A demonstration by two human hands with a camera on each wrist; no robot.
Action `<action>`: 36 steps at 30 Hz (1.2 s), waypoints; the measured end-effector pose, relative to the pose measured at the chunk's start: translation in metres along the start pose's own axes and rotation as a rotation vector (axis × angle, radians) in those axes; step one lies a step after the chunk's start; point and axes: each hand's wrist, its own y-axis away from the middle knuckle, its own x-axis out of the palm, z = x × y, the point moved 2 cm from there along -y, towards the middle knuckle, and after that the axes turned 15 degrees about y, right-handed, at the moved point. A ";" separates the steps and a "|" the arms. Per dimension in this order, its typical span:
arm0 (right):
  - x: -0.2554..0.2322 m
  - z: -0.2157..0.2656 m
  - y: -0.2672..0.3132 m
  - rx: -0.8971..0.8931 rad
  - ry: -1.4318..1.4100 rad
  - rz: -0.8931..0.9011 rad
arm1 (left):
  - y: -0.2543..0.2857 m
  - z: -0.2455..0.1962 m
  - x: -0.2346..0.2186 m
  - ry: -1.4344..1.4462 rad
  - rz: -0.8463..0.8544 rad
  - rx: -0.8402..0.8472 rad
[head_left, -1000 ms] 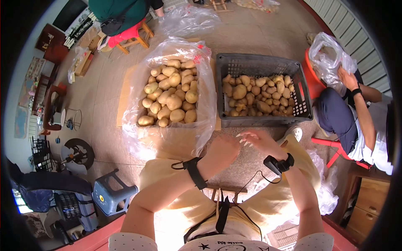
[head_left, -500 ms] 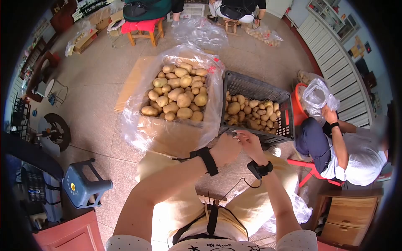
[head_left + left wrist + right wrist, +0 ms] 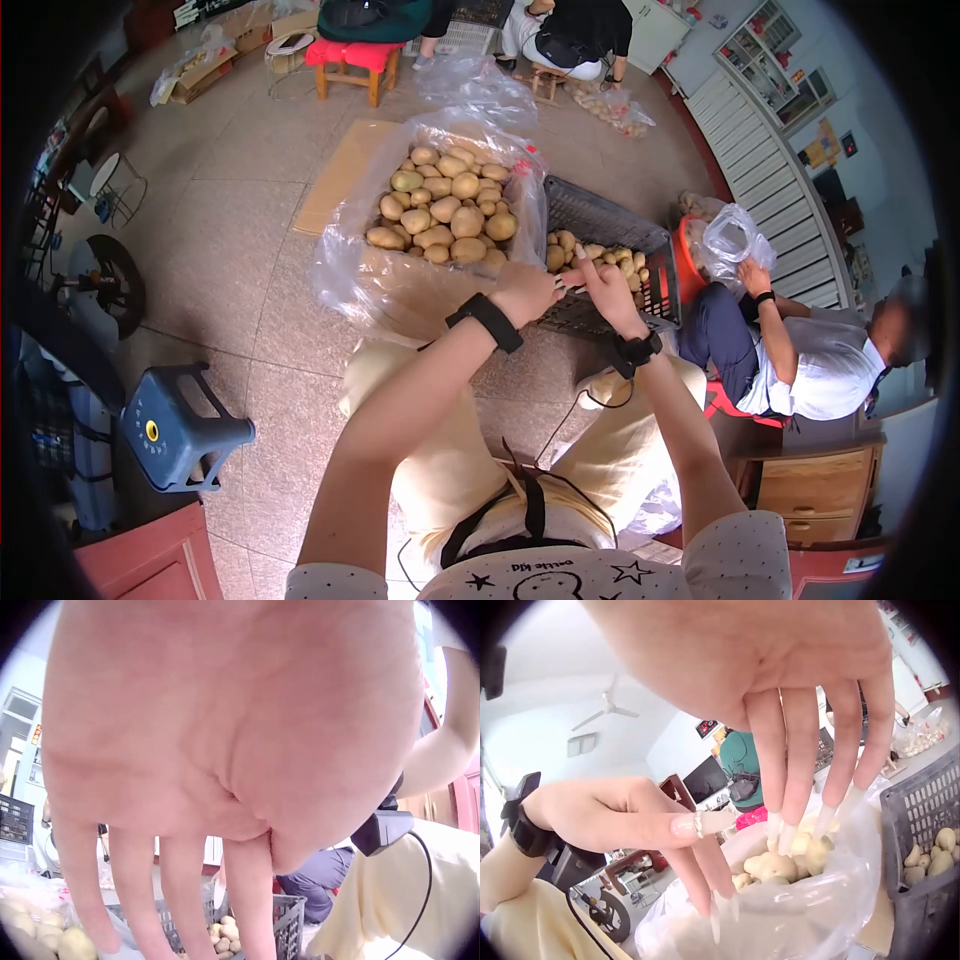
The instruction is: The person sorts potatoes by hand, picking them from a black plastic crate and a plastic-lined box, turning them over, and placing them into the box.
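Left hand: I see the left hand [image 3: 525, 293] with its fingers straight, small gaps between them, no potato in it.
Right hand: the right hand [image 3: 612, 300] has long straight fingers pointing down in its wrist view, also without a potato; it is close by the left, and whether the fingertips touch I can't tell.
Potatoes: the larger potatoes [image 3: 466, 222] are heaped ahead and to the left of both hands, their long axes lying every which way.
Box: the cardboard box [image 3: 400, 285] holding them opens upward, just ahead and left of the grip; which side is longer I can't make out.
Liner: clear plastic sheeting [image 3: 340, 270] spills over its sides.
Crate: the black crate [image 3: 610, 215] also faces up, partly hidden by the right hand, its far rim slanting nearer towards the right; smaller potatoes [image 3: 556, 258] lie inside.
Surface: speckled tile floor [image 3: 240, 230], with a flat cardboard sheet [image 3: 340, 180] left of the box.
Room, right of the hands: a seated person in a pale shirt [image 3: 820, 365] has a hand at a clear bag [image 3: 735, 235] by a red tub [image 3: 688, 262]; wooden drawers [image 3: 815, 490] stand nearer.
Room, left of the hands: a blue stool [image 3: 165, 425].
Room, beyond the box: a red-topped stool [image 3: 350, 55].
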 end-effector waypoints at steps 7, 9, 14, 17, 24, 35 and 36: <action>-0.011 0.023 -0.024 -0.053 -0.247 0.118 | -0.009 0.012 -0.036 -0.168 -0.337 -0.101; -0.011 0.030 -0.038 0.027 -0.327 0.186 | -0.006 0.019 -0.039 -0.164 -0.392 -0.119; 0.007 0.045 -0.081 0.078 -0.482 0.245 | 0.017 0.012 -0.082 -0.213 -0.507 -0.294; 0.024 0.033 -0.119 -0.033 -0.373 0.200 | 0.031 0.032 -0.113 -0.128 -0.547 -0.365; 0.032 0.008 -0.194 -0.266 0.280 0.015 | 0.011 0.089 -0.159 0.087 -0.602 -0.415; 0.092 -0.022 -0.191 -0.274 0.360 0.177 | -0.016 0.130 -0.088 -0.001 -0.612 -0.480; 0.095 -0.023 -0.191 -0.258 0.355 0.183 | -0.020 0.137 -0.084 0.003 -0.595 -0.483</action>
